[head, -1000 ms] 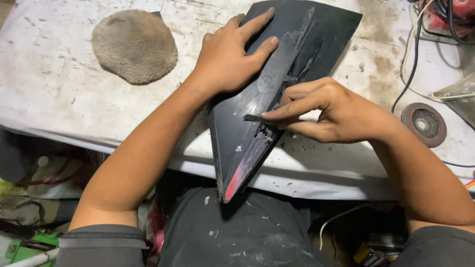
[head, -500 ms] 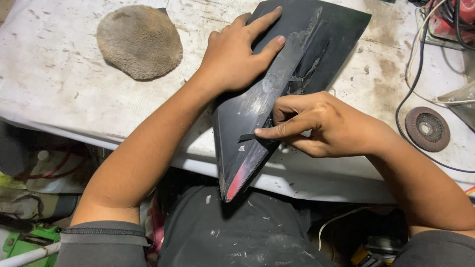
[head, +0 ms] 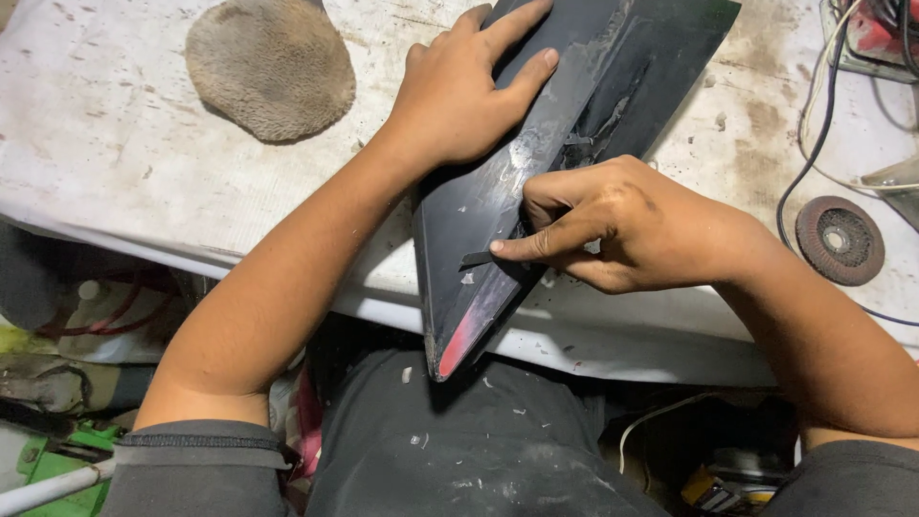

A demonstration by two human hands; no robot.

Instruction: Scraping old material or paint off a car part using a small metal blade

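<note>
A long black plastic panel [head: 661,67] with a pointed, red-tinted tip lies slanted across the white workbench [head: 115,144], its tip hanging over the front edge. My left hand [head: 459,96] presses flat on the panel's upper left side. My right hand [head: 593,225] grips a small dark blade-like tool [head: 476,257] and presses it against the panel's scraped, greyish middle. Pale shavings lie on the panel and on my dark shirt below.
A round tan wool polishing pad [head: 270,65] lies on the bench at upper left. A rusty grinding disc [head: 840,239] sits at the right with black cables [head: 814,144] looping around it. Clutter and a green object [head: 57,455] lie under the bench.
My right hand and the tool have slid down the panel toward its pointed tip. My left hand stays pressed on the panel.
</note>
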